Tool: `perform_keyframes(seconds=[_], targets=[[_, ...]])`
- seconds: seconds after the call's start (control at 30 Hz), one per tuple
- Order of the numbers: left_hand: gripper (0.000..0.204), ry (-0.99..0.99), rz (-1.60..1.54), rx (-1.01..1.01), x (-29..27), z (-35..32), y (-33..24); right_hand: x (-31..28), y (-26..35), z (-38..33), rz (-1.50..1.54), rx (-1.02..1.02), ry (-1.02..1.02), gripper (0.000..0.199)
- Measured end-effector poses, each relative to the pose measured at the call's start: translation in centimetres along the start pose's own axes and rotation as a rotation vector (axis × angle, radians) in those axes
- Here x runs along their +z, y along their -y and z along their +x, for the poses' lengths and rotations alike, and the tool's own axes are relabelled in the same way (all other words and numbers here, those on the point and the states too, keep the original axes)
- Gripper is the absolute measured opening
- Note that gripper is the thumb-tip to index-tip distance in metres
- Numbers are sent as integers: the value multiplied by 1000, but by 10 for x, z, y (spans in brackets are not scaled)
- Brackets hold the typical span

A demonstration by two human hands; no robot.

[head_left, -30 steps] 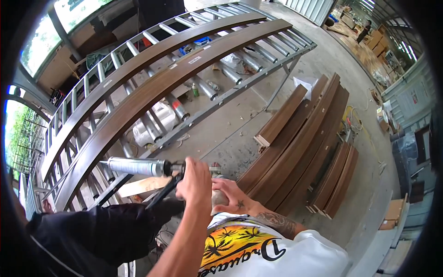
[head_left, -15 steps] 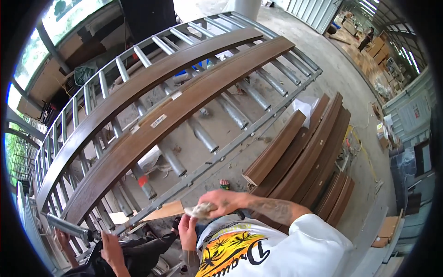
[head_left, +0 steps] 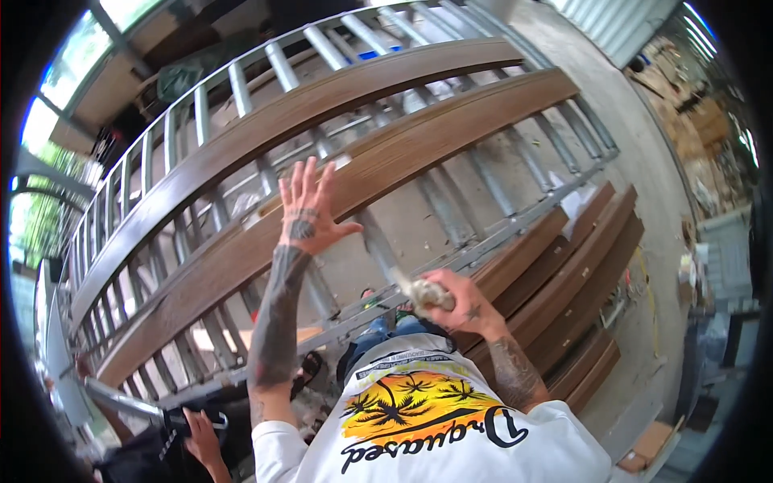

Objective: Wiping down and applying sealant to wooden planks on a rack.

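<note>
My left hand [head_left: 308, 211] is open, fingers spread, over the near brown wooden board [head_left: 427, 157]; I cannot tell whether it touches the surface. A crumpled whitish rag [head_left: 431, 296] is bunched in my right hand [head_left: 465, 306], with a loose end hanging out toward the board. That hand is in front of my body, apart from the board and above the near rail. A second brown board [head_left: 241, 121] lies beyond the first, roughly parallel to it. Both rest across the metal rollers of a conveyor frame [head_left: 483, 248].
Several brown boards [head_left: 555, 282] are stacked to the right of the conveyor. At the lower left another person's hand [head_left: 204, 439] is beside a metal tube [head_left: 121, 400] at the frame's corner. Machinery and goods [head_left: 692, 121] fill the far right.
My left hand has left the rag and reached forward over the near board, fingers spreading. My right hand has moved right with the rag. The whole view has shifted.
</note>
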State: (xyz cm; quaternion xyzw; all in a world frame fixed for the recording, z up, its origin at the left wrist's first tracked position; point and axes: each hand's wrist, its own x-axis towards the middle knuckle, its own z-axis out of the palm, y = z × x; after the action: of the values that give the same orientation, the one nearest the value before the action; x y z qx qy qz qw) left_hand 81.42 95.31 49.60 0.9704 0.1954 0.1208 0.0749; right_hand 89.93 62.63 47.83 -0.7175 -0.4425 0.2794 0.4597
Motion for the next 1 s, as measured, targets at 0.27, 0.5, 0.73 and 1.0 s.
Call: perform_keyframes(seconds=[0.27,0.5,0.73,1.0], targets=[[125,228,-43,23,24,55,14,-8,-14,1,8,26,-149,47],[111,188,-99,44,11,58,7,-99,-42,56,-39,-117,-327,40],[35,51,-330,-82,-8,67,21,-172,-105,124,-38,-46,-551,42],[35,-46,-193,-547,50,63,-49,-162,-129,178,-102,-236,-452,40]])
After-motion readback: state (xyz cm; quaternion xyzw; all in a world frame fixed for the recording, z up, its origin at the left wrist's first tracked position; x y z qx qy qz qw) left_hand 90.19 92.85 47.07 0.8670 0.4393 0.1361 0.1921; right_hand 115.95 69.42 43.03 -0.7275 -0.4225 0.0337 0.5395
